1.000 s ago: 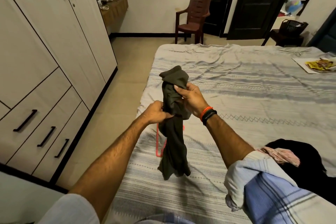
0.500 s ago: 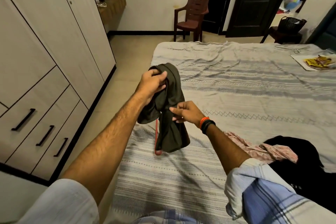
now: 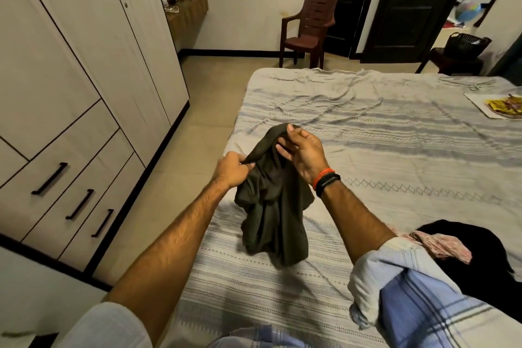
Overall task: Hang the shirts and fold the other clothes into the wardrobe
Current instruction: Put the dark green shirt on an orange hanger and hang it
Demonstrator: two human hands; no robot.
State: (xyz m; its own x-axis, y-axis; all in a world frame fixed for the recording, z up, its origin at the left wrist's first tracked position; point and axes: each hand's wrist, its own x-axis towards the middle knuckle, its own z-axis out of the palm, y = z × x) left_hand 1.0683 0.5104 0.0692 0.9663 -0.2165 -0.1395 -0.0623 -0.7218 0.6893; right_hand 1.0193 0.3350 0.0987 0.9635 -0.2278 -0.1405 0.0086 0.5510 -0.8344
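Note:
A dark olive garment (image 3: 275, 212) hangs bunched above the near left part of the bed (image 3: 395, 135). My left hand (image 3: 233, 169) pinches its upper left edge. My right hand (image 3: 303, 154) holds its top edge higher up, thumb over the cloth and fingers behind it. The garment's lower end droops to the striped bedsheet. A black garment (image 3: 480, 257) and a pink patterned cloth (image 3: 440, 244) lie on the bed at the right. The white wardrobe (image 3: 84, 70) stands on the left with its doors closed.
Three drawers with black handles (image 3: 79, 203) sit low in the wardrobe. A strip of bare floor runs between wardrobe and bed. A brown plastic chair (image 3: 308, 28) stands by the dark doors. A paper with yellow items (image 3: 500, 106) lies at the bed's far right.
My left hand dropped from the garment's top to its left edge, and my right hand rose to hold the top. The garment is more bunched, and the red cord is no longer visible.

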